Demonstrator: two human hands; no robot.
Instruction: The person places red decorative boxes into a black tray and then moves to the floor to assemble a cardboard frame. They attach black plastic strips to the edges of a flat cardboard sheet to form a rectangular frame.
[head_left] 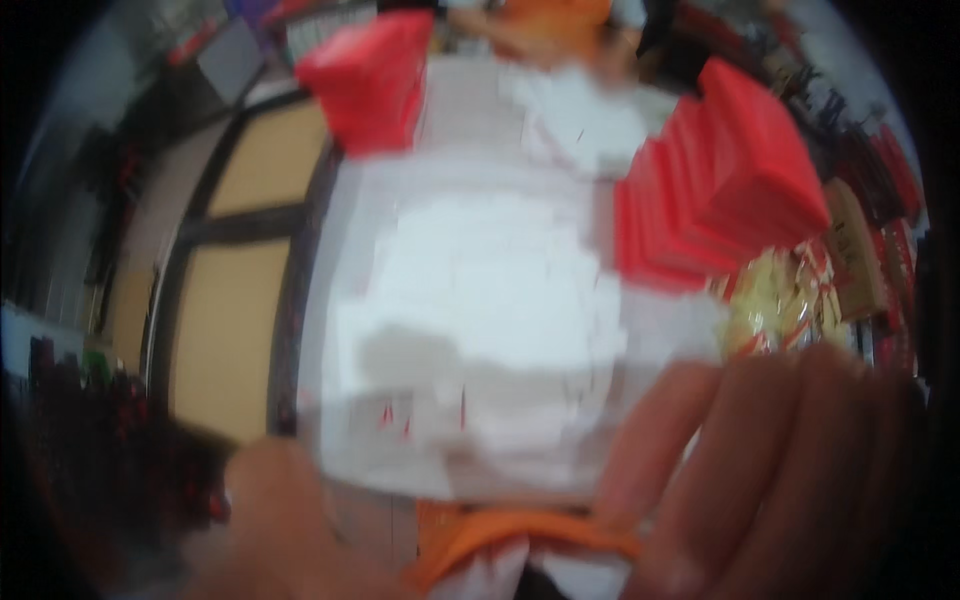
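Observation:
Close to the camera, my right hand (765,470) looms large at the lower right, with its fingers stretched downward and slightly apart. No object shows in it. My left hand (280,530) is at the lower left, smeared by motion; its fingers and anything in them cannot be made out. Between and beyond the hands, loose white sheets (490,270) lie in an uneven pile on a pale table (350,220). Small red marks show near the pile's front. Below the table edge, part of an orange garment (530,525) is visible.
A stack of red packets (700,200) leans at the table's right, another red stack (375,80) stands far left. Dark-framed tan panels (230,330) border the left. Clear-wrapped yellowish packages (770,300) lie right. Across the table, an orange-clad person (555,25) is near more white sheets (580,120).

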